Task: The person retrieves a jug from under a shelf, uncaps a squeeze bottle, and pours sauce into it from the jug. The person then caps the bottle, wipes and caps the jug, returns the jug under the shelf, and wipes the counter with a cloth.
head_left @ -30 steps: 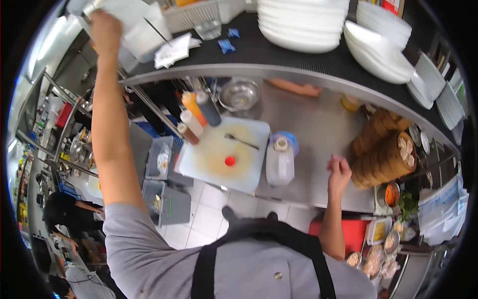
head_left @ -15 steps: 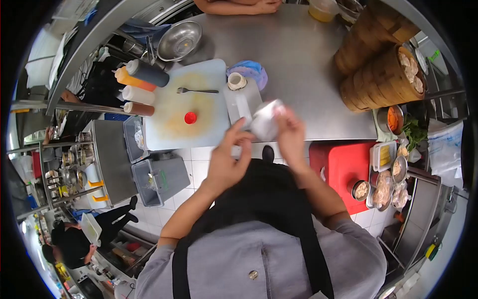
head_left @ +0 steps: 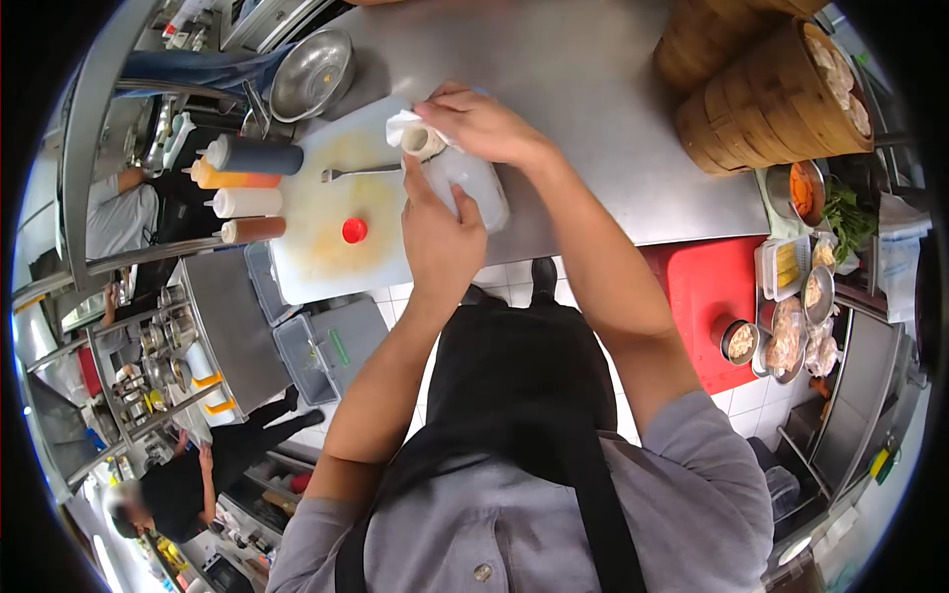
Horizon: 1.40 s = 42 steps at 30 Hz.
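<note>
A translucent white plastic jug (head_left: 486, 198) stands uncapped at the right edge of the cutting board (head_left: 318, 267). My left hand (head_left: 440, 232) is closed on it, index finger stretched toward the neck and thumb on the near side; the palm hides the handle area. Pinched in my right hand (head_left: 484, 127) is a crumpled white paper towel (head_left: 399, 126), pressed against the rim of the jug's mouth (head_left: 423, 142). To the left on the board lie a red cap (head_left: 355, 230) and a metal fork (head_left: 358, 173), its handle end partly hidden by the jug and hand.
Several squeeze bottles (head_left: 247, 203) line the board's left side. A metal colander (head_left: 311, 75) sits behind them. Bamboo steamers (head_left: 776, 99) are stacked at the right, above a red board (head_left: 697, 296) and food containers (head_left: 788, 267). A person in black (head_left: 173, 494) stands at lower left.
My right hand has carried the paper towel left and up to the jug's mouth. My left hand has gone from free beside the jug to gripping it. The view has shifted slightly.
</note>
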Each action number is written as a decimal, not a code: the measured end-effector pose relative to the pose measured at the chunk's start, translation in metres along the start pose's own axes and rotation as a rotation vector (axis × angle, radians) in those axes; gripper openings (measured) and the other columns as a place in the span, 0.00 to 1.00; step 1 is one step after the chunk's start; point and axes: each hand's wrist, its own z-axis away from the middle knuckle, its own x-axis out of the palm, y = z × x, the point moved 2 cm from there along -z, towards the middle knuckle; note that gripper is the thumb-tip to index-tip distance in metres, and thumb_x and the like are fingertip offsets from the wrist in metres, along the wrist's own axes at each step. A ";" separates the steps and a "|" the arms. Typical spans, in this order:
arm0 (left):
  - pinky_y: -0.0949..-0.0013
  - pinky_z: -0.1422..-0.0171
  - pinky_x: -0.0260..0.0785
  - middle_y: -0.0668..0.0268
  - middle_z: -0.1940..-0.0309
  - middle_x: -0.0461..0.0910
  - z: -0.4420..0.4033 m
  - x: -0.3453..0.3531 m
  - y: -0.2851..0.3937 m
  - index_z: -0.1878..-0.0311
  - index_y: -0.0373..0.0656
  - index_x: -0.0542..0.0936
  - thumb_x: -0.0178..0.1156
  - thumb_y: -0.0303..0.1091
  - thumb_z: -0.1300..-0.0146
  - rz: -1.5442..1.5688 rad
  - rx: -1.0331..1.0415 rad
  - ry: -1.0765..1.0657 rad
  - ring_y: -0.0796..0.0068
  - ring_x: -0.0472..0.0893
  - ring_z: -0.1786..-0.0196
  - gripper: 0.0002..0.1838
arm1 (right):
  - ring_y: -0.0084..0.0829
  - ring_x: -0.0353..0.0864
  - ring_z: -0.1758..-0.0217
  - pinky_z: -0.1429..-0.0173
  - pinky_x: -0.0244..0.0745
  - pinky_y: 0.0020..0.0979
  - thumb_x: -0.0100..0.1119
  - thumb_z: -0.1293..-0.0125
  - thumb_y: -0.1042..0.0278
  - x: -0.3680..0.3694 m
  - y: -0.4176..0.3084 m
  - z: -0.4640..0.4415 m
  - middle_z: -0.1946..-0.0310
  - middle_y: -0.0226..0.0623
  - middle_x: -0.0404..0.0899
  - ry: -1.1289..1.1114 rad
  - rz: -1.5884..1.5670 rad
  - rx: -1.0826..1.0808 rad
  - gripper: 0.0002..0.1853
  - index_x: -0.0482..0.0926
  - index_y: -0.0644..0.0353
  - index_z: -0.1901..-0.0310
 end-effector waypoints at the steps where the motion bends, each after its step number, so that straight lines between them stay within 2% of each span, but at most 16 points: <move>1: 0.47 0.44 0.76 0.30 0.46 0.78 0.001 -0.002 0.004 0.27 0.22 0.61 0.58 0.32 0.32 -0.008 -0.009 -0.003 0.33 0.83 0.48 0.35 | 0.32 0.78 0.49 0.44 0.74 0.32 0.63 0.26 0.60 -0.001 0.006 0.008 0.49 0.38 0.78 -0.059 -0.143 -0.106 0.16 0.87 0.58 0.44; 6: 0.47 0.43 0.76 0.29 0.48 0.79 -0.001 -0.007 0.012 0.31 0.19 0.65 0.58 0.34 0.33 -0.010 -0.155 -0.068 0.34 0.84 0.49 0.33 | 0.31 0.80 0.56 0.47 0.75 0.33 0.63 0.27 0.70 -0.008 -0.005 0.016 0.53 0.34 0.81 -0.067 0.026 -0.101 0.14 0.87 0.60 0.44; 9: 0.47 0.42 0.75 0.30 0.51 0.81 -0.004 -0.007 0.008 0.32 0.18 0.65 0.59 0.35 0.33 -0.042 -0.058 -0.066 0.34 0.84 0.49 0.34 | 0.33 0.83 0.58 0.53 0.78 0.36 0.61 0.28 0.74 0.000 -0.011 0.003 0.56 0.37 0.87 -0.001 -0.034 -0.125 0.11 0.88 0.63 0.49; 13: 0.47 0.40 0.75 0.31 0.49 0.80 -0.005 -0.010 0.010 0.33 0.17 0.65 0.58 0.34 0.33 -0.012 -0.048 -0.083 0.33 0.83 0.47 0.33 | 0.35 0.84 0.58 0.51 0.78 0.35 0.59 0.29 0.76 0.013 -0.024 0.022 0.56 0.39 0.86 0.098 0.096 -0.126 0.12 0.89 0.62 0.49; 15: 0.46 0.39 0.74 0.30 0.45 0.78 -0.006 -0.014 0.014 0.33 0.18 0.65 0.58 0.34 0.33 0.043 -0.156 -0.209 0.33 0.82 0.45 0.32 | 0.36 0.84 0.58 0.50 0.78 0.34 0.58 0.30 0.78 0.030 -0.031 0.049 0.57 0.39 0.85 0.456 0.137 0.028 0.12 0.89 0.61 0.51; 18: 0.46 0.39 0.74 0.29 0.46 0.78 -0.007 -0.017 0.010 0.32 0.21 0.64 0.57 0.33 0.33 0.037 -0.023 -0.299 0.33 0.82 0.44 0.32 | 0.36 0.83 0.57 0.50 0.78 0.35 0.58 0.31 0.79 0.045 -0.036 0.064 0.57 0.36 0.85 0.585 0.046 0.076 0.12 0.90 0.61 0.53; 22: 0.46 0.39 0.74 0.30 0.49 0.81 -0.008 -0.011 0.005 0.32 0.24 0.63 0.58 0.35 0.33 0.052 -0.049 -0.182 0.32 0.82 0.46 0.32 | 0.36 0.83 0.53 0.48 0.78 0.37 0.57 0.31 0.79 0.015 -0.024 0.033 0.56 0.34 0.85 0.405 -0.089 0.023 0.13 0.90 0.61 0.53; 24: 0.46 0.38 0.74 0.31 0.51 0.82 -0.008 -0.015 0.006 0.32 0.25 0.63 0.57 0.35 0.33 0.027 -0.097 -0.231 0.32 0.82 0.45 0.32 | 0.37 0.83 0.50 0.45 0.77 0.37 0.55 0.30 0.77 0.007 -0.030 0.016 0.56 0.33 0.85 0.122 0.010 -0.011 0.13 0.90 0.60 0.54; 26: 0.46 0.37 0.74 0.31 0.50 0.82 -0.012 -0.017 0.001 0.31 0.25 0.62 0.57 0.35 0.32 0.014 -0.071 -0.247 0.32 0.82 0.45 0.32 | 0.41 0.84 0.50 0.44 0.78 0.38 0.58 0.33 0.75 0.011 -0.020 0.013 0.55 0.39 0.86 0.114 0.005 0.018 0.12 0.92 0.56 0.57; 28: 0.47 0.37 0.74 0.31 0.49 0.81 -0.015 -0.018 -0.002 0.31 0.25 0.62 0.57 0.35 0.32 -0.002 -0.048 -0.258 0.33 0.82 0.44 0.32 | 0.43 0.83 0.50 0.44 0.77 0.40 0.59 0.34 0.75 0.020 -0.007 0.023 0.59 0.40 0.84 0.438 0.098 -0.137 0.12 0.92 0.56 0.57; 29: 0.47 0.36 0.73 0.31 0.49 0.81 -0.017 -0.019 -0.001 0.30 0.26 0.62 0.57 0.36 0.32 0.002 -0.051 -0.274 0.33 0.82 0.43 0.32 | 0.43 0.83 0.50 0.44 0.77 0.40 0.59 0.34 0.75 0.033 -0.006 0.032 0.59 0.40 0.84 0.436 0.102 -0.149 0.12 0.92 0.56 0.57; 31: 0.47 0.35 0.73 0.31 0.48 0.81 -0.014 -0.019 -0.003 0.30 0.27 0.61 0.57 0.36 0.32 0.006 -0.060 -0.294 0.33 0.82 0.43 0.33 | 0.45 0.83 0.54 0.47 0.78 0.42 0.59 0.34 0.75 0.057 -0.008 0.064 0.65 0.42 0.81 0.827 -0.086 -0.144 0.11 0.92 0.57 0.58; 36: 0.48 0.34 0.72 0.32 0.46 0.81 -0.015 -0.020 -0.009 0.28 0.29 0.61 0.57 0.37 0.31 -0.004 0.021 -0.336 0.34 0.82 0.42 0.34 | 0.40 0.82 0.59 0.52 0.78 0.40 0.60 0.33 0.73 0.015 -0.005 0.023 0.60 0.42 0.82 0.619 0.063 -0.130 0.12 0.91 0.57 0.54; 38: 0.48 0.35 0.72 0.33 0.46 0.81 -0.018 -0.024 -0.016 0.28 0.30 0.62 0.57 0.37 0.31 -0.025 0.073 -0.331 0.35 0.82 0.43 0.33 | 0.45 0.86 0.49 0.44 0.79 0.37 0.55 0.31 0.70 0.004 -0.016 0.002 0.52 0.46 0.87 0.110 0.049 0.024 0.14 0.92 0.54 0.56; 40: 0.48 0.36 0.72 0.33 0.46 0.81 -0.022 -0.031 -0.022 0.27 0.31 0.63 0.57 0.37 0.31 -0.051 0.128 -0.323 0.36 0.83 0.43 0.33 | 0.44 0.87 0.50 0.45 0.79 0.38 0.55 0.32 0.72 0.011 -0.014 0.008 0.54 0.45 0.87 0.113 0.020 0.013 0.14 0.92 0.57 0.56; 42: 0.48 0.37 0.73 0.33 0.47 0.81 -0.024 -0.037 -0.025 0.27 0.32 0.64 0.57 0.36 0.31 -0.017 0.130 -0.377 0.37 0.83 0.45 0.32 | 0.45 0.86 0.52 0.46 0.79 0.39 0.58 0.34 0.74 0.032 -0.017 0.048 0.58 0.43 0.86 0.641 0.088 -0.061 0.13 0.92 0.57 0.57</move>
